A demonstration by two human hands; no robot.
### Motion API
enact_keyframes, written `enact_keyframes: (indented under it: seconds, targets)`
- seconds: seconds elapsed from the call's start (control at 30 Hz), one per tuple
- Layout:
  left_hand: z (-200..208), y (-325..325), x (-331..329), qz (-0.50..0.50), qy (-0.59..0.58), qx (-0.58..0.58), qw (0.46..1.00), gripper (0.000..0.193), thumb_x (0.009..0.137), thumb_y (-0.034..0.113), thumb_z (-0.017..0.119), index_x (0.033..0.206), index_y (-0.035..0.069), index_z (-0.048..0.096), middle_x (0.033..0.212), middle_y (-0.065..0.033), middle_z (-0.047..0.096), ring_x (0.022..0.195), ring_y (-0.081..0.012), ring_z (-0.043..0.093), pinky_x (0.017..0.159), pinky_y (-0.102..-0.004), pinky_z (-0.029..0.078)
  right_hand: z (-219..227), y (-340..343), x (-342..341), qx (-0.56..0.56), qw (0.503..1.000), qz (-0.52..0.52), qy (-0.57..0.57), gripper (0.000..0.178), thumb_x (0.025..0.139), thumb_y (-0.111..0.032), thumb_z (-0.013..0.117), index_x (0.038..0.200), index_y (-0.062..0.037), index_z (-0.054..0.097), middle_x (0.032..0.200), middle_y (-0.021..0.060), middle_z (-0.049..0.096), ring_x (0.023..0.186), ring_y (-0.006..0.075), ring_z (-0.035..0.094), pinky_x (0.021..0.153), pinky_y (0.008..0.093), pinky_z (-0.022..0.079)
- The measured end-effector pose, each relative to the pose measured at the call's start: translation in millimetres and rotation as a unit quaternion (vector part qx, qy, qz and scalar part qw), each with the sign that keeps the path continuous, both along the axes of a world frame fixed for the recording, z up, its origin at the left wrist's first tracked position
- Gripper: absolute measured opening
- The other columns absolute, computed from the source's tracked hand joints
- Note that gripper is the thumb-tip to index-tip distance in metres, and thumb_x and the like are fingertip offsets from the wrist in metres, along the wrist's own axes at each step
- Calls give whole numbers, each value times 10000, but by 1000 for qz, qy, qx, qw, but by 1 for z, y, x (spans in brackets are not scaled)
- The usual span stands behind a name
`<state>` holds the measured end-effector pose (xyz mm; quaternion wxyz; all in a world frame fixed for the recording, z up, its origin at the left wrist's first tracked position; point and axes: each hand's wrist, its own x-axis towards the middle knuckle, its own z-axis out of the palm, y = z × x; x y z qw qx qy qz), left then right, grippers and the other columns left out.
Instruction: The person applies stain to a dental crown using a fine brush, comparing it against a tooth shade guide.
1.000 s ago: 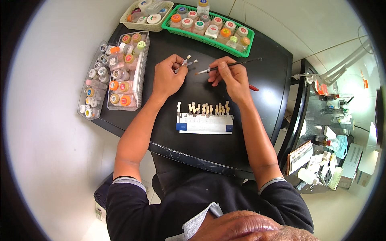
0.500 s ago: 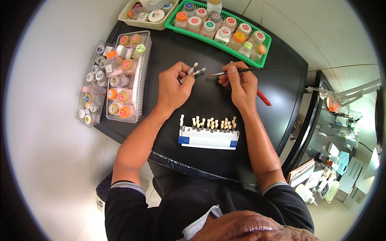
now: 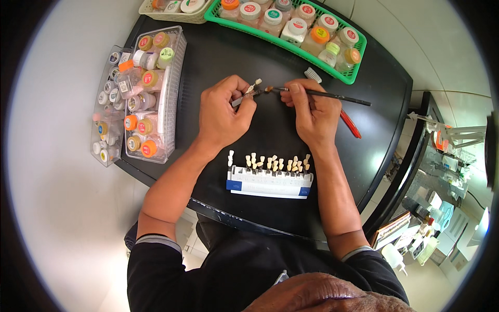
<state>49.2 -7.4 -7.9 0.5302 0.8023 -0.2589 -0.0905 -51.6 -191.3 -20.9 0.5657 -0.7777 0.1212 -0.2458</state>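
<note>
The left hand has its fingers pinched narrow around the stem of a tooth-shaped tab, which juts past the fingertips toward the right hand. The right fingers hold a black brush, its brown tip pointing left into the gap between the two hands; a blurred piece lies just below the tab, and whether the tip touches it cannot be told.

Just beyond the right fingers is a white bristled head; a red handle sticks out to their right, near the wrist. Nearer the body than both sets of fingers, a white and blue holder stands on the bench with a row of tabs. Left of the left fingers is a clear basket of jars, and beyond the right fingers a green basket holds more.
</note>
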Motion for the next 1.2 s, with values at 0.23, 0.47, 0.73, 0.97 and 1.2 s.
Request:
enact_keyframes:
  seconds: [0.23,0.47,0.73,0.97,1.2]
  targets:
    - [-5,-2,1,9,1,-17,1000,47,880,14,698,866,-26,676,641,-39,560,570,-77,483,512,-303,387,-1,2,0,36,999,-18,-19,178,1075,-111,730,1036,54,785,829,131,803,744,187,797,681,296,616]
    - [1,-1,0,-3,12,20,1000,59,915,19,671,900,-31,698,682,-19,633,634,-49,534,576,-267,392,3,2,0,12,1000,-26,2,164,1075,-107,731,1044,44,786,843,118,798,747,177,788,681,288,605]
    - [-4,1,1,3,7,16,1000,61,915,30,674,908,-23,702,661,-13,620,617,-45,523,561,-271,382,3,3,0,8,1000,-10,-16,188,1085,-120,715,1034,45,788,829,108,799,735,187,793,671,294,608]
    - [1,0,0,-3,9,32,999,66,920,37,677,912,-22,705,667,-14,629,616,-45,523,562,-272,385,-2,2,1,38,998,-22,-36,184,1086,-124,710,1054,40,786,821,110,795,730,188,792,667,298,611]
    - [0,-1,0,-2,-6,25,1000,75,921,45,684,912,-26,706,670,-21,631,619,-49,529,564,-270,389,2,3,1,54,998,-34,-25,193,1084,-139,722,1040,37,789,818,109,790,738,174,790,671,295,606]
